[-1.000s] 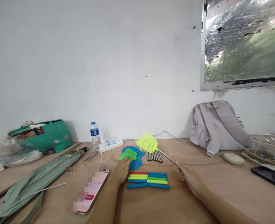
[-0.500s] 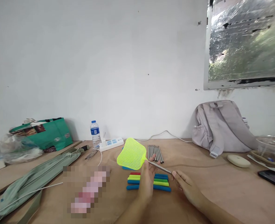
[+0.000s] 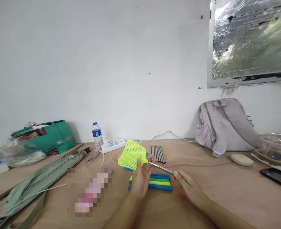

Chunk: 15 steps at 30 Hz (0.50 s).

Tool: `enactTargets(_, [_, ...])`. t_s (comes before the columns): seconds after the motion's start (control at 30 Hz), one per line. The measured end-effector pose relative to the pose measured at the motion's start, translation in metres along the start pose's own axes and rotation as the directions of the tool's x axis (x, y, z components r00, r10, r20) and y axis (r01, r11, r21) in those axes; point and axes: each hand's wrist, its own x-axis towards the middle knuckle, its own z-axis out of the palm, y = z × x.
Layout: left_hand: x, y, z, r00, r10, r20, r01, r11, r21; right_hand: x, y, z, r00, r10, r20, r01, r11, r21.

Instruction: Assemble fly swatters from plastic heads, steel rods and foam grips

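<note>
A fly swatter with a yellow-green perforated head (image 3: 132, 154) and a thin metal rod (image 3: 160, 167) is held above the table. My left hand (image 3: 141, 178) holds it where head and rod meet, thumb on the base of the head and fingers around the rod. My right hand (image 3: 186, 186) grips the rod's other end. Beneath my hands lie several coloured foam-like sticks, among them a blue stick (image 3: 160, 187) and a yellow-green one (image 3: 159, 183); my left hand covers part of them. Blue pieces (image 3: 128, 169) show behind the swatter head, mostly hidden.
Metal rods (image 3: 157, 154) lie in a row behind my hands. At the back stand a power strip (image 3: 114, 145), a water bottle (image 3: 97, 133) and a backpack (image 3: 222, 127). Left are a green bag (image 3: 52, 136) and a grey-green strap bag (image 3: 45, 171); right, a phone (image 3: 277, 178).
My left hand has shifted left and up along the swatter, its thumb now on the base of the head. The right hand keeps its grip on the rod end. The view has shifted slightly.
</note>
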Motion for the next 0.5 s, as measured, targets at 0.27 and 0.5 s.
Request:
enactTargets(0.27, [0.005,0.01,-0.004,0.991,0.084,-0.101,-0.077,0.994,0.078,0.003,0.005,-0.004,0.996,-0.075,0.052,0.076,0.997,-0.003])
enactTargets(0.5, [0.002,0.015,-0.004,0.997,-0.013,-0.07,0.019,0.996,0.09,0.003,0.0,-0.006,0.999,-0.021,0.05,0.018,0.999,0.051])
